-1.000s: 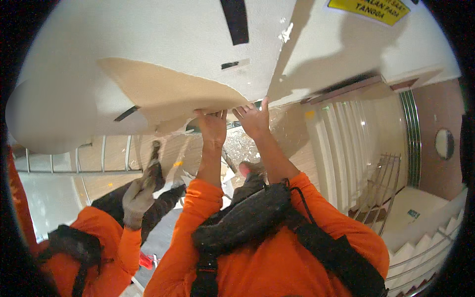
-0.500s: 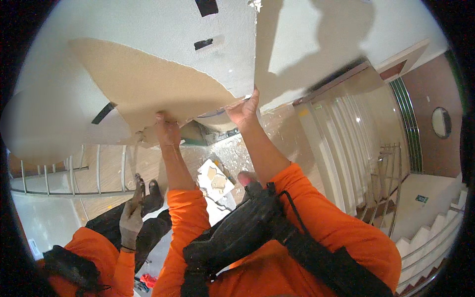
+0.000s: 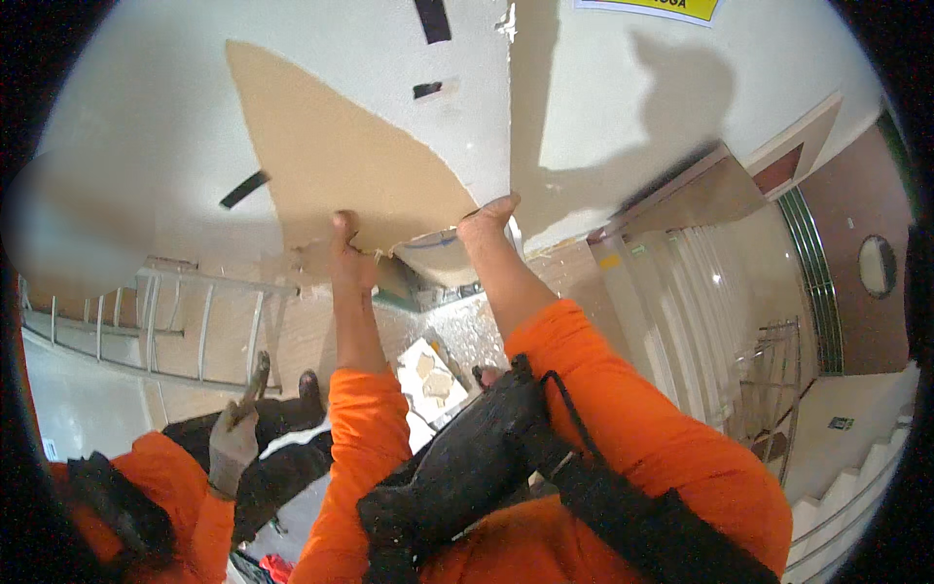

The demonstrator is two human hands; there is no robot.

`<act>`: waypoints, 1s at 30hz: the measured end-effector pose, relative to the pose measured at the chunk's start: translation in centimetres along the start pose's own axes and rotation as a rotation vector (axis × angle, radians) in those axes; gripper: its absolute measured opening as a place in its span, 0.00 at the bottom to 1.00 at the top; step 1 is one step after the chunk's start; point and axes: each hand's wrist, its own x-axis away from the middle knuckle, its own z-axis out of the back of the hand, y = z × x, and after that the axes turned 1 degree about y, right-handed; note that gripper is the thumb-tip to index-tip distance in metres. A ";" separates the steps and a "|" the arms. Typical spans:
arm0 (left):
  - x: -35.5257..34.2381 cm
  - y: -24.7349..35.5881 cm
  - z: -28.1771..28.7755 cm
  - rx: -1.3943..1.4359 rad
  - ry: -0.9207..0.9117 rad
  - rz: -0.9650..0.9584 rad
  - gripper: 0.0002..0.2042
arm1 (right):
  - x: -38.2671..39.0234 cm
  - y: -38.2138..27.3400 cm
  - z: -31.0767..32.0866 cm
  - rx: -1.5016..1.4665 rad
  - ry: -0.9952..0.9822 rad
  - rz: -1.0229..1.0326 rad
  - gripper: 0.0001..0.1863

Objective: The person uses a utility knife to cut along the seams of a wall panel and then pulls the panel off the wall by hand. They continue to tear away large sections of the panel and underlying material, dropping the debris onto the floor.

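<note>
A large white board (image 3: 418, 127) takes up the upper middle, its ragged lower edge near both hands and its right edge standing against a shadowed wall (image 3: 613, 107). To the right are pale stairs (image 3: 681, 321); at lower left, a co-worker (image 3: 195, 487) in orange, one hand gloved. A broad brown patch (image 3: 331, 146) shows on the board, its white surface gone there. A black bag (image 3: 457, 457) lies across the person's chest.

The left hand (image 3: 353, 255) is at the board's lower edge, thumb up against the brown face; its other fingers are hidden, so I cannot tell whether they pinch. The right hand (image 3: 488, 222) is at the lower right corner — spread or pressed together, I cannot tell. Below lies a broken piece (image 3: 428, 380); black tape (image 3: 243, 189) sticks to the board.
</note>
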 end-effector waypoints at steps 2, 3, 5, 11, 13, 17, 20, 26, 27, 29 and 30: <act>2.9 -0.6 -1.6 -0.063 0.084 0.016 0.32 | -0.1 -1.1 2.8 0.020 0.089 -0.012 0.33; 3.6 -0.4 -3.5 -0.093 0.094 0.007 0.32 | -0.6 -2.0 3.7 -0.006 0.121 0.015 0.32; 9.7 -0.9 -1.2 0.118 -0.136 0.098 0.32 | 2.9 -3.4 10.6 -0.019 0.068 0.061 0.31; 15.2 0.3 1.5 -0.202 0.034 0.102 0.29 | 10.0 -4.6 9.4 0.185 0.092 -0.308 0.26; 18.6 0.9 2.7 -0.200 0.171 0.098 0.33 | 11.6 -4.1 13.1 0.272 0.161 -0.398 0.27; 21.2 2.6 9.0 -0.634 0.568 0.117 0.35 | 12.4 -4.5 15.1 0.757 0.173 -0.283 0.35; 19.7 0.4 7.4 -0.834 0.516 -0.025 0.39 | 11.5 -5.5 6.3 0.475 -0.239 -0.215 0.51; 5.5 0.8 -8.9 0.267 -0.202 -0.203 0.43 | 10.1 -5.1 -8.9 -0.208 -0.030 -0.230 0.51; 3.6 1.6 -11.7 0.369 -0.252 -0.213 0.43 | 8.8 -5.7 -9.5 -0.224 -0.152 -0.254 0.50; 2.4 2.5 -14.6 0.502 -0.216 -0.178 0.38 | 7.6 -6.3 -8.7 -0.236 -0.378 -0.305 0.48; 1.7 3.1 -14.7 0.565 -0.230 -0.204 0.37 | 9.5 -6.2 -10.6 -0.148 -0.205 -0.319 0.43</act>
